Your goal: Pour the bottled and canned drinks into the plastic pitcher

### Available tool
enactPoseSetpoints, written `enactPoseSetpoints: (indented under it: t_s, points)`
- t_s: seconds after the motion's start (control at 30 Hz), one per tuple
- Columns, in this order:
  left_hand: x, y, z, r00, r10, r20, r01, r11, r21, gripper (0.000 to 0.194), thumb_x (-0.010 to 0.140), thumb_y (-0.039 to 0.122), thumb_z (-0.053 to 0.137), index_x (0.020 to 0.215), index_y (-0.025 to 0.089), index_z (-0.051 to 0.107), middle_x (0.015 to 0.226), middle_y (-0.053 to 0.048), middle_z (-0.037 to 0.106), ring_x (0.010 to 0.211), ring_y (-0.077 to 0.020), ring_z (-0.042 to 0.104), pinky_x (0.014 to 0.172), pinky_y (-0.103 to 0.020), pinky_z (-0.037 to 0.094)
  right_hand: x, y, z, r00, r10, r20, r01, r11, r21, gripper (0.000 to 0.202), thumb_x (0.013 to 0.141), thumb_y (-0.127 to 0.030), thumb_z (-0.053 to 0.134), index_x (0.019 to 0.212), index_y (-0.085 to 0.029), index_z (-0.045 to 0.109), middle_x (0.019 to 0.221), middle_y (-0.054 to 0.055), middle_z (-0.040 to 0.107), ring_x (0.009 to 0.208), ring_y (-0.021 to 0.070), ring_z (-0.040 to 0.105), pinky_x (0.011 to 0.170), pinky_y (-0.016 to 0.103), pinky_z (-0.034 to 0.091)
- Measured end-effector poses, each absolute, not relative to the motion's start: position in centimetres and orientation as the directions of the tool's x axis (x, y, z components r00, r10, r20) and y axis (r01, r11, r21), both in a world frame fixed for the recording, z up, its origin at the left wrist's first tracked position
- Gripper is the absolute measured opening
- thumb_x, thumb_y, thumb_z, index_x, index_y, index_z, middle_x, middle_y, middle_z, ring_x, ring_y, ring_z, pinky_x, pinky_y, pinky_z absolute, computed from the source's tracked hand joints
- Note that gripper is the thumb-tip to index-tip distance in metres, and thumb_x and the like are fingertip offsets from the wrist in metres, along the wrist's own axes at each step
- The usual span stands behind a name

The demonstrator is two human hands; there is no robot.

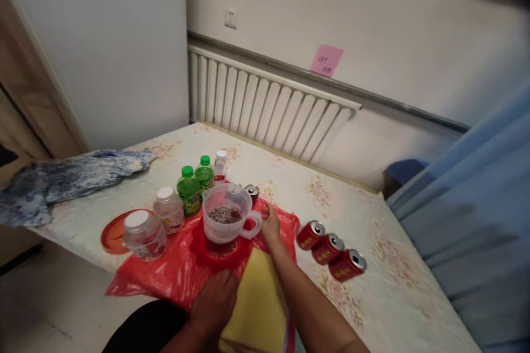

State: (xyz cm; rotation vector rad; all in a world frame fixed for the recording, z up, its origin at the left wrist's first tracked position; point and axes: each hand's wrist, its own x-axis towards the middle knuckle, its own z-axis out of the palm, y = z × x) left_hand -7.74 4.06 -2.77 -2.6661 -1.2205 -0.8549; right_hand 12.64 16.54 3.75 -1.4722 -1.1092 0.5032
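A clear plastic measuring jug point(226, 226) with dark, foamy liquid stands in a red scalloped bowl point(201, 252), its handle pointing right. My left hand point(217, 297) is closed in front of the bowl, next to a yellow box point(255, 303); whatever is under its curled fingers is hidden. Stretched past the box, my right hand point(271, 222) is beside the jug's handle, its fingers partly spread and nothing visible in them. Just beyond those fingers a drink can point(252, 191) shows its silver top, mostly hidden behind the jug. Under the bowl lies a red plastic sheet point(153, 281).
Three red drink cans point(329, 248) stand in a row at right. Left of the jug are two green-capped bottles point(189, 193), a small white-capped bottle point(221, 162), two clear jars point(146, 237) and an orange lid point(111, 234). Blue patterned cloth point(78, 174) drapes the table's left edge.
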Motion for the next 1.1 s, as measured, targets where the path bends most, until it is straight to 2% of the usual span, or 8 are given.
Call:
enactPoseSetpoints:
  t_s: [0.33,0.43,0.5,0.63,0.7,0.8,0.93,1.1]
  points:
    - [-7.8,4.9,-2.1,0.6,0.663,0.448,0.708,-0.701,0.088,0.028,0.097,0.019,0.04,0.078,0.02,0.061,0.078,-0.005,0.058,0.075,-0.02,0.054,0.075,-0.035,0.042,19.3,-3.3,3.0,0.509,0.839,0.194,0.305,0.034,-0.952,0.026,0.072,-0.024,0.06,0.097,-0.019,0.069,0.079,0.002,0.071,0.071,0.0184,0.067,0.069,0.03,0.055]
    - [-7.8,4.9,-1.9,0.609,0.661,0.438,0.71,-0.701,0.07,0.028,0.096,0.02,0.04,0.079,0.02,0.062,0.079,-0.005,0.058,0.075,-0.0206,0.055,0.075,-0.035,0.043,23.1,-7.5,2.5,0.657,0.732,0.182,0.319,-0.051,-0.946,0.025,0.072,-0.029,0.061,0.093,-0.018,0.068,0.072,0.001,0.068,0.064,0.0182,0.064,0.063,0.029,0.053]
    - [-7.8,5.0,-1.9,0.613,0.662,0.432,0.714,-0.698,0.056,0.028,0.097,0.02,0.039,0.081,0.02,0.063,0.081,-0.005,0.058,0.077,-0.0213,0.056,0.076,-0.036,0.043,25.8,-9.1,2.3,0.793,0.575,0.2,0.326,-0.125,-0.937,0.026,0.07,-0.035,0.063,0.09,-0.018,0.067,0.07,0.001,0.066,0.063,0.0188,0.063,0.063,0.03,0.052]
    - [-7.8,5.1,-1.8,0.617,0.682,0.392,0.726,-0.685,0.05,0.028,0.098,0.022,0.039,0.085,0.02,0.063,0.083,-0.006,0.059,0.078,-0.021,0.057,0.076,-0.036,0.043,30.5,-9.2,2.4,0.862,0.458,0.216,0.314,-0.148,-0.938,0.052,0.06,-0.037,0.068,0.108,-0.016,0.063,0.1,0.01,0.07,0.085,0.0243,0.066,0.074,0.034,0.054]
    - [-7.8,5.1,-1.6,0.615,0.697,0.369,0.735,-0.676,0.053,0.028,0.098,0.022,0.038,0.085,0.02,0.063,0.084,-0.005,0.06,0.079,-0.0206,0.057,0.078,-0.035,0.043,32.2,-8.4,2.6,0.85,0.484,0.206,0.296,-0.117,-0.948,0.066,0.053,-0.035,0.073,0.116,-0.017,0.061,0.119,0.014,0.066,0.098,0.0275,0.065,0.076,0.035,0.054]
    - [-7.8,4.9,-1.4,0.612,0.714,0.339,0.741,-0.668,0.071,0.027,0.097,0.02,0.038,0.084,0.021,0.062,0.086,-0.005,0.06,0.081,-0.0198,0.058,0.079,-0.035,0.044,33.9,-7.0,3.0,0.775,0.603,0.19,0.244,-0.008,-0.97,0.075,0.049,-0.03,0.076,0.121,-0.018,0.059,0.125,0.013,0.064,0.107,0.0293,0.063,0.081,0.036,0.053]
    - [-7.7,4.7,-1.1,0.607,0.727,0.322,0.739,-0.665,0.108,0.027,0.096,0.02,0.038,0.084,0.02,0.062,0.087,-0.005,0.059,0.082,-0.0197,0.058,0.08,-0.035,0.044,34.6,-5.7,3.2,0.72,0.67,0.18,0.199,0.05,-0.979,0.067,0.049,-0.03,0.078,0.113,-0.018,0.062,0.107,0.006,0.072,0.095,0.0261,0.066,0.081,0.036,0.053]
    - [-7.6,4.7,-0.9,0.593,0.729,0.342,0.744,-0.658,0.114,0.027,0.096,0.021,0.039,0.082,0.02,0.062,0.085,-0.006,0.059,0.079,-0.0207,0.058,0.078,-0.035,0.044,33.9,-5.2,3.2,0.756,0.637,0.149,0.192,0.002,-0.981,0.052,0.049,-0.031,0.079,0.096,-0.016,0.064,0.084,0.003,0.073,0.076,0.0232,0.065,0.071,0.033,0.053]
